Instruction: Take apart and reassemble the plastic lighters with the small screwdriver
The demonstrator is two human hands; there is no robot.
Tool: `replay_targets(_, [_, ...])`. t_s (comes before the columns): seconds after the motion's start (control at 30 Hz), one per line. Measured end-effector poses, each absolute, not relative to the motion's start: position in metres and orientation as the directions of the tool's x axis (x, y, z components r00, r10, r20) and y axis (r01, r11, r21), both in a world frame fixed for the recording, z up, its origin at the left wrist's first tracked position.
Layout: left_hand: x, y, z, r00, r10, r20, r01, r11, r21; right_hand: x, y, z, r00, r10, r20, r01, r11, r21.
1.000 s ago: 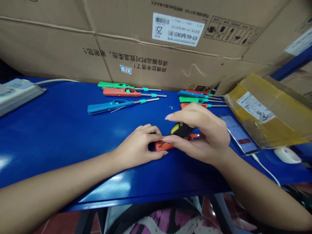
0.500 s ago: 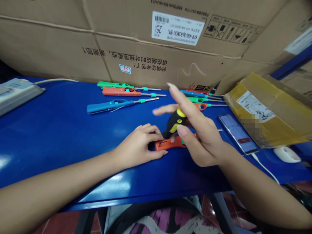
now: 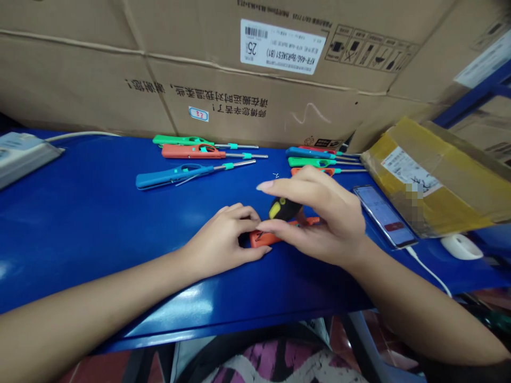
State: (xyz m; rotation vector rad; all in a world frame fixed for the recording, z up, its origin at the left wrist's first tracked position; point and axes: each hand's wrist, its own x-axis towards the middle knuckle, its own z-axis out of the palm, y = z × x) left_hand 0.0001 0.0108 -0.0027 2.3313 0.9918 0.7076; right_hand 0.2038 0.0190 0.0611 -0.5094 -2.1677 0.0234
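Grip: left hand (image 3: pixel 223 239) grasping the butt end of an orange plastic long-necked lighter (image 3: pixel 268 239), which lies flat on the glossy blue tabletop (image 3: pixel 120 223) at the centre of the work area; right hand (image 3: pixel 335 218) curled about a black-and-yellow plastic-handled screwdriver (image 3: pixel 285 211), finger contacts partly hidden. Change over the last half second: right fingers, spread wide with the handle exposed, have folded forward over it, thumb now low across the lighter and handle leaning more toward 2 o'clock; left hand and lighter keep their relation. Judged to be a re-grip between turns, the driving work under way and unfinished. Driver tip not clearly resolved; whether it is seated cannot be told. Containers: large brown cardboard carton (image 3: pixel 223 58) at 12 o'clock, standing behind the tabletop; brown cardboard parcel wrapped in yellow tape (image 3: pixel 459 186) at 2 o'clock. Contents of both not visible. Three lighters, green (image 3: pixel 179 140), orange-red (image 3: pixel 179 152) and blue (image 3: pixel 167 178), lie at 10 to 11 o'clock; a mixed cluster of lighters (image 3: pixel 305 161) lies toward 1 o'clock. Black-framed smartphone (image 3: pixel 385 217) at 3 o'clock, cabled.
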Motion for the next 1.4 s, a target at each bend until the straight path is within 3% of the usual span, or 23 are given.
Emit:
replay_targets(0.07, [0.0001,0.0113,-0.0027,0.599,0.753,0.272,0.495,-0.615,0.614,0.2040,0.0202,0.0618,-0.526,0.373,0.764,0.360,0.912,-0.197])
replay_targets(0.23, [-0.0012,0.0111,-0.0038,0.617,0.725,0.306,0.472,-0.652,0.594,0.2032,0.0197,0.0627,-0.583,0.424,0.693,0.249,0.905,-0.344])
replay_targets(0.47, [0.0013,0.0111,-0.0036,0.609,0.740,0.284,0.476,-0.628,0.616,0.2017,0.0230,0.0601,-0.520,0.326,0.790,0.301,0.935,-0.187])
replay_targets(0.63, [-0.0008,0.0104,-0.0025,0.611,0.737,0.288,0.480,-0.635,0.605,0.2017,0.0215,0.0559,-0.570,0.364,0.736,0.188,0.930,-0.315])
replay_targets(0.87, [0.0001,0.0093,-0.0016,0.604,0.749,0.271,0.463,-0.607,0.646,0.2012,0.0189,0.0597,-0.569,0.317,0.759,0.253,0.945,-0.206])
replay_targets(1.07, [0.0000,0.0094,-0.0002,0.607,0.747,0.272,0.469,-0.612,0.637,0.2005,0.0145,0.0626,-0.588,0.394,0.706,0.222,0.918,-0.328])
replay_targets(1.4, [0.0011,0.0104,0.0029,0.611,0.752,0.248,0.437,-0.581,0.687,0.1989,0.0140,0.0606,-0.567,0.366,0.738,0.199,0.930,-0.308])
